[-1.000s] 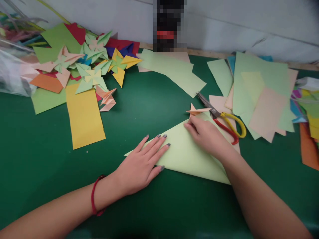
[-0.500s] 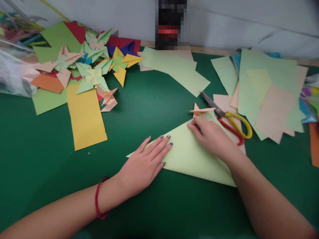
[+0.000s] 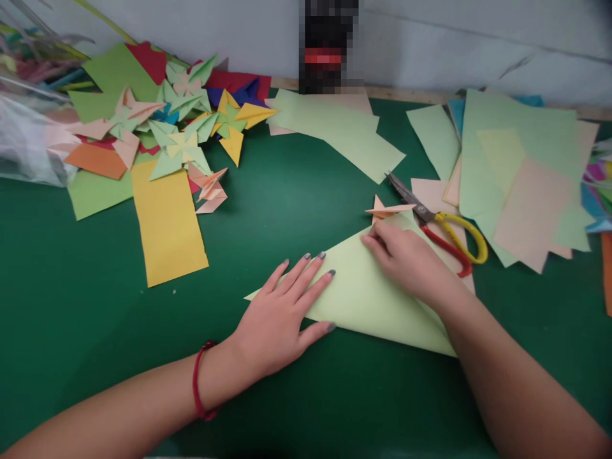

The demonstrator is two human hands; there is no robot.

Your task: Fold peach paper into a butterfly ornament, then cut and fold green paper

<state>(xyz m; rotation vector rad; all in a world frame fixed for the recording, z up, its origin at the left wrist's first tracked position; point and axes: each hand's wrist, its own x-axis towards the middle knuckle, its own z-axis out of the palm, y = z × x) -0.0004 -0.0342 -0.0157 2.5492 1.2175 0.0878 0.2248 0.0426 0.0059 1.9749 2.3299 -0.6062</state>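
A sheet of light green paper (image 3: 349,287), folded over into a triangle, lies on the green tabletop. My left hand (image 3: 275,319) rests flat on its left part, fingers and thumb spread. At the upper edge, my right hand (image 3: 406,258) has its fingers curled and pinched on the paper, with the forearm crossing the paper's right side. Just beyond my right fingers sits a small folded peach paper piece (image 3: 388,209). Scissors (image 3: 430,217) with one yellow and one red handle lie beside it, blades slightly apart, over a peach sheet (image 3: 463,280).
Folded paper flowers (image 3: 182,146) in several colours are heaped at the back left by a clear plastic bag (image 3: 31,140). A yellow paper strip (image 3: 169,229) lies in front of them. Green sheets (image 3: 335,127) lie along the wall, and a stack of pastel paper (image 3: 521,178) stands right.
My left thumb has spread away from the fingers and now reaches past the paper's lower edge. The right hand keeps its place on the paper's upper edge. The view has shifted slightly.
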